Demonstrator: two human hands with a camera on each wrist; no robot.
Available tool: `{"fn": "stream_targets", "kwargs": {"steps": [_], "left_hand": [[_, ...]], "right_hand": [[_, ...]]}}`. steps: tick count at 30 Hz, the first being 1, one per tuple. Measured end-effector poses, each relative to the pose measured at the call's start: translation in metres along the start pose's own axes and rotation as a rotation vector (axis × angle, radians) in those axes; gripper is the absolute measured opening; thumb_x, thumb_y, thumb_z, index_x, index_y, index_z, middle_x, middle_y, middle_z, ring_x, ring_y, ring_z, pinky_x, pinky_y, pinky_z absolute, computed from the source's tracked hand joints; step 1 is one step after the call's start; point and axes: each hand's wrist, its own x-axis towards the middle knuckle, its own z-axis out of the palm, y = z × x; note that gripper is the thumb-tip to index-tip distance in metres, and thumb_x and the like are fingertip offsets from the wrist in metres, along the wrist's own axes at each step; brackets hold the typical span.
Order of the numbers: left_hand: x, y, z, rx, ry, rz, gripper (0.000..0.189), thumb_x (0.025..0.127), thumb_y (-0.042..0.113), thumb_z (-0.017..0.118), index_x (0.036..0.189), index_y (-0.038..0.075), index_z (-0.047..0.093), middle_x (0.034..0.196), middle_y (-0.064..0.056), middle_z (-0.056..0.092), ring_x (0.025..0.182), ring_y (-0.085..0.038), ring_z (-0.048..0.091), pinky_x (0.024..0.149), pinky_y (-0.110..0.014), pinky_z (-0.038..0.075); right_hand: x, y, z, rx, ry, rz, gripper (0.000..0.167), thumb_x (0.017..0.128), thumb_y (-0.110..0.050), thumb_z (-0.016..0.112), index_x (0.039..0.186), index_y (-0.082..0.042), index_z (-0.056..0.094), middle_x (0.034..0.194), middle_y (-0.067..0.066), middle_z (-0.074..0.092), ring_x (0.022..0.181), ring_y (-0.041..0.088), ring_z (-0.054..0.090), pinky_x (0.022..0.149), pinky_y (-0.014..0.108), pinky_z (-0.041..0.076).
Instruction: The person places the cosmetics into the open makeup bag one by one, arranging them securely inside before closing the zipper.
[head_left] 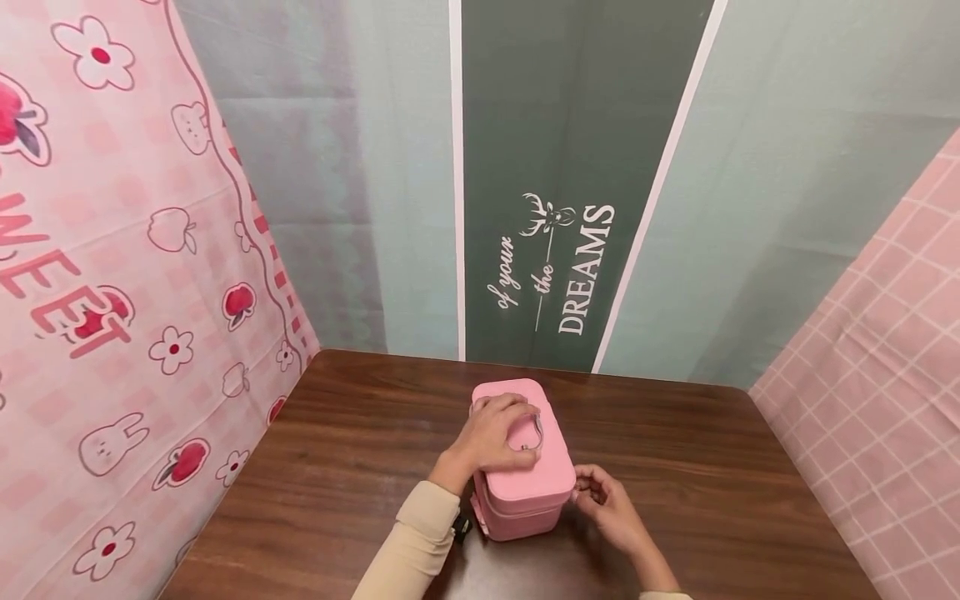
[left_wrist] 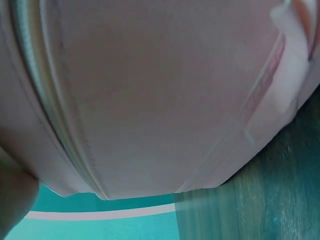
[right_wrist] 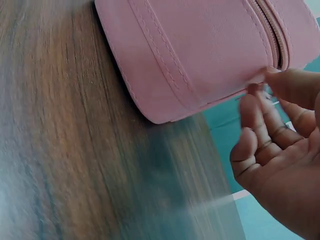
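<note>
A pink zippered case (head_left: 534,483) with a rounded lid stands upright on the wooden table. My left hand (head_left: 491,433) lies over its top and holds the lid, fingers and thumb bent around a thin curved silvery piece (head_left: 538,433). In the left wrist view the case's side wall (left_wrist: 160,100) fills most of the picture, with the zipper (left_wrist: 42,95) along the left. At the right-hand corner my right hand (head_left: 609,508) pinches at the zipper (right_wrist: 272,30) between thumb and fingertips. The pull itself is mostly hidden by the fingers.
The brown wooden table (head_left: 360,467) extends around the case. Behind it hangs a green and grey printed cloth (head_left: 555,125). Pink patterned cloths stand at the left (head_left: 135,275) and right (head_left: 877,350).
</note>
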Motion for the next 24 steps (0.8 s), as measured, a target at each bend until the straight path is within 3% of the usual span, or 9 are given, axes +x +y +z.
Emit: {"fn": "stream_targets", "kwargs": {"steps": [3, 5, 10, 12, 16, 21, 24], "left_hand": [[0.001, -0.001, 0.0, -0.018, -0.005, -0.009, 0.058, 0.068, 0.054, 0.067, 0.118, 0.024, 0.061, 0.122, 0.001, 0.053, 0.115, -0.013, 0.045, 0.094, -0.043, 0.031], [0.001, -0.001, 0.0, -0.023, -0.005, -0.012, 0.058, 0.068, 0.055, 0.068, 0.118, 0.025, 0.062, 0.121, 0.001, 0.053, 0.115, -0.013, 0.045, 0.094, -0.043, 0.03], [-0.001, -0.001, 0.002, -0.014, 0.015, -0.013, 0.059, 0.068, 0.055, 0.069, 0.118, 0.024, 0.062, 0.121, 0.001, 0.053, 0.115, -0.013, 0.046, 0.094, -0.043, 0.031], [-0.001, -0.001, 0.004, -0.009, 0.026, -0.016, 0.059, 0.068, 0.055, 0.068, 0.118, 0.024, 0.062, 0.122, 0.001, 0.053, 0.114, -0.013, 0.046, 0.093, -0.042, 0.031], [-0.002, -0.001, 0.006, 0.001, 0.038, -0.023, 0.059, 0.068, 0.056, 0.068, 0.118, 0.025, 0.062, 0.122, 0.001, 0.053, 0.114, -0.013, 0.046, 0.093, -0.042, 0.031], [-0.004, 0.0, 0.005, -0.008, 0.053, -0.034, 0.057, 0.067, 0.054, 0.069, 0.116, 0.025, 0.063, 0.12, 0.001, 0.053, 0.112, -0.012, 0.047, 0.092, -0.042, 0.032], [-0.005, 0.001, 0.005, -0.009, 0.063, -0.048, 0.056, 0.068, 0.053, 0.069, 0.116, 0.024, 0.063, 0.12, 0.002, 0.053, 0.112, -0.012, 0.047, 0.092, -0.042, 0.031]], "right_hand": [[-0.002, 0.003, 0.004, -0.009, 0.073, -0.019, 0.021, 0.083, 0.014, 0.056, 0.103, 0.009, 0.058, 0.085, 0.008, 0.061, 0.075, 0.014, 0.057, 0.064, 0.026, 0.048], [-0.004, 0.005, 0.007, -0.064, 0.127, -0.083, 0.02, 0.081, 0.015, 0.058, 0.099, 0.006, 0.062, 0.084, 0.004, 0.062, 0.072, 0.012, 0.056, 0.061, 0.025, 0.048], [-0.007, 0.007, 0.013, -0.411, 0.222, -0.384, 0.026, 0.069, 0.018, 0.069, 0.086, -0.001, 0.066, 0.077, -0.005, 0.057, 0.063, 0.002, 0.048, 0.052, 0.018, 0.04], [-0.007, 0.007, 0.013, -0.536, 0.237, -0.457, 0.025, 0.068, 0.017, 0.07, 0.082, -0.003, 0.066, 0.074, -0.008, 0.053, 0.061, 0.001, 0.044, 0.05, 0.017, 0.038], [-0.007, 0.005, 0.013, -0.649, 0.218, -0.453, 0.021, 0.072, 0.013, 0.068, 0.079, -0.007, 0.065, 0.075, -0.01, 0.055, 0.064, 0.001, 0.049, 0.054, 0.023, 0.043], [-0.009, 0.003, 0.013, -0.67, 0.174, -0.365, 0.024, 0.077, 0.008, 0.067, 0.071, -0.013, 0.059, 0.069, -0.015, 0.048, 0.06, 0.0, 0.044, 0.052, 0.025, 0.04], [-0.011, 0.004, 0.013, -0.672, 0.18, -0.373, 0.026, 0.078, 0.007, 0.067, 0.07, -0.016, 0.058, 0.068, -0.017, 0.045, 0.059, 0.0, 0.04, 0.051, 0.024, 0.037]]}}
